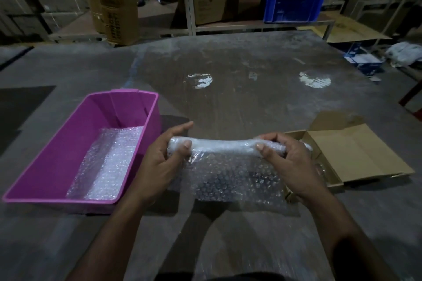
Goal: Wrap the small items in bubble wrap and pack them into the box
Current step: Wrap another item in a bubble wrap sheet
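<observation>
A sheet of bubble wrap (233, 178) lies on the table in front of me, its far edge rolled into a tube. My left hand (159, 162) grips the tube's left end and my right hand (287, 162) grips its right end. Whatever is inside the roll is hidden by the wrap. A purple plastic bin (57, 155) stands at the left with sheets of bubble wrap (109, 162) lying in its bottom. At the right sits an open cardboard box (356, 155); something clear and glassy (319, 166) shows at its near edge, partly behind my right hand.
The grey table (239, 89) stretches far ahead with two bright reflections on it. Beyond it stand tall cardboard cartons (114, 2), metal shelving and a blue crate (294, 2). Small boxes and a white bag lie at the far right.
</observation>
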{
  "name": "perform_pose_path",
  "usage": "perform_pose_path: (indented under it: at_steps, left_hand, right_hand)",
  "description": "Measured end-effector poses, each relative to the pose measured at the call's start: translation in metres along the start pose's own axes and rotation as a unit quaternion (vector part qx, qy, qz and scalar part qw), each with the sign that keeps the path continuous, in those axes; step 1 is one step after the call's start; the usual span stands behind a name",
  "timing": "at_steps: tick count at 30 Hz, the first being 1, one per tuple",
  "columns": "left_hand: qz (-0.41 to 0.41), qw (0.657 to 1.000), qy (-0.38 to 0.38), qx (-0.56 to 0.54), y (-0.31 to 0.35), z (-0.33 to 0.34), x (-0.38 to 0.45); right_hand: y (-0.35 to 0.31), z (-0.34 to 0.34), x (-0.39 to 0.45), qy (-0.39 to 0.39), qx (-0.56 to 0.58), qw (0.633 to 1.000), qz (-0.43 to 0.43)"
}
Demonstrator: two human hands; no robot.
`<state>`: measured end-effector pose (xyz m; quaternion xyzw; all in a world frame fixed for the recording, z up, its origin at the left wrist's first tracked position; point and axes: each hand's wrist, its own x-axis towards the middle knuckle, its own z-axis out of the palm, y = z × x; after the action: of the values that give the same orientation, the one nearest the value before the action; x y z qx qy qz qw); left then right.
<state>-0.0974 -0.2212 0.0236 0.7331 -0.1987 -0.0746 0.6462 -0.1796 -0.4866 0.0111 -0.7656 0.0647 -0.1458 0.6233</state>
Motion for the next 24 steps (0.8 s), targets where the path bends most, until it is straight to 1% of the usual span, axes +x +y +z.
perform_pose_path:
  at_steps: [3, 7, 10, 12, 15, 18, 19, 22, 24]
  left_hand:
    - [-0.008, 1.0, -0.009, 0.002, -0.0022, -0.0036, 0.0009]
    - [0.012, 0.999, 0.03, 0.004, -0.0057, -0.0017, 0.0045]
    - [0.011, 0.999, 0.041, -0.005, -0.0065, -0.0014, 0.0056]
    - [0.008, 0.999, 0.049, -0.011, -0.0058, -0.0023, 0.0062]
    - [-0.003, 0.998, 0.054, -0.017, -0.0045, -0.0013, 0.0057]
    - [-0.031, 0.997, 0.054, -0.045, -0.0025, 0.0018, 0.0033]
    - [-0.029, 0.997, 0.05, -0.05, -0.0026, 0.0024, 0.0032]
    - [-0.007, 0.999, 0.023, -0.047, -0.0028, 0.0004, 0.0039]
    - [-0.007, 0.999, 0.016, -0.045, -0.0022, -0.0016, 0.0045]
  right_hand:
    - [0.0013, -0.0013, 0.0017, -0.004, 0.009, 1.0, 0.01]
    - [-0.0011, 0.0003, 0.003, -0.003, 0.019, 1.0, 0.005]
    - [-0.0078, 0.0004, -0.0021, -0.032, 0.07, 0.997, 0.013]
    - [-0.0081, -0.0003, -0.0036, -0.047, 0.066, 0.997, 0.006]
    - [-0.0043, 0.0008, -0.0006, -0.016, 0.005, 1.0, -0.003]
    - [-0.0023, 0.003, 0.0014, 0.008, -0.039, 0.999, -0.026]
    - [-0.0018, 0.0028, 0.0015, 0.011, -0.032, 0.999, -0.023]
    - [-0.0058, 0.0032, -0.0003, 0.004, 0.035, 0.999, 0.024]
    - [-0.0033, 0.0016, -0.001, 0.005, 0.019, 1.0, 0.018]
